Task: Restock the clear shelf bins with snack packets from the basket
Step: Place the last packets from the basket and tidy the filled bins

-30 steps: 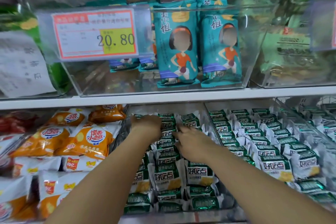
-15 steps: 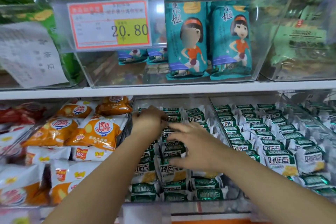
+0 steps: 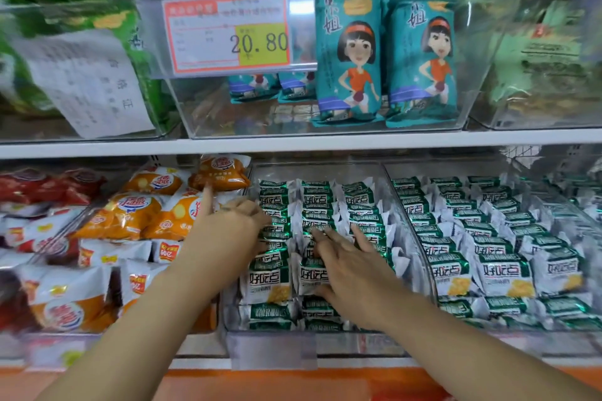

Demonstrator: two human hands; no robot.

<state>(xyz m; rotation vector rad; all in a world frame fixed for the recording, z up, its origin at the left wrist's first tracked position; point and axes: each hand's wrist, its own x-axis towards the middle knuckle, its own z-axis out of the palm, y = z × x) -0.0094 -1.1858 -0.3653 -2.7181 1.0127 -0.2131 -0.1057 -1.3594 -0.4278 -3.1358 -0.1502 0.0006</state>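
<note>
- the right hand [image 3: 355, 273] is lying palm down on the green-and-white snack packets [image 3: 312, 202] in the middle clear bin [image 3: 412, 257] on the lower shelf, with its fingers [image 3: 360, 236] straight and spread apart, the tips touching the packet tops about halfway back in the bin
- the left hand [image 3: 228, 231] is sitting at the left edge of the same bin, its index finger [image 3: 207, 202] sticking up towards the orange packets [image 3: 136, 215] next door, while its other fingers are curling onto the leftmost column of packets; whether they are pinching a packet cannot be told, as the hand is blurred
- the snack packets are standing in three tight columns running from the front of the bin to the back, filling it almost to the rear wall, with a few more lying flat at the front under the right wrist
- the neighbouring bin on the right [image 3: 508, 329] is holding the same green-and-white packets in neat rows
- red packets [image 3: 42, 182] are showing at the far left, beyond the orange ones
- above the white shelf board [image 3: 293, 142], teal packets with a cartoon girl [image 3: 348, 58] are standing upright in another clear bin, which is carrying a price tag [image 3: 228, 32] reading 20.80
- a white paper note [image 3: 84, 81] is hanging on the front of the upper-left bin, over green packaging
</note>
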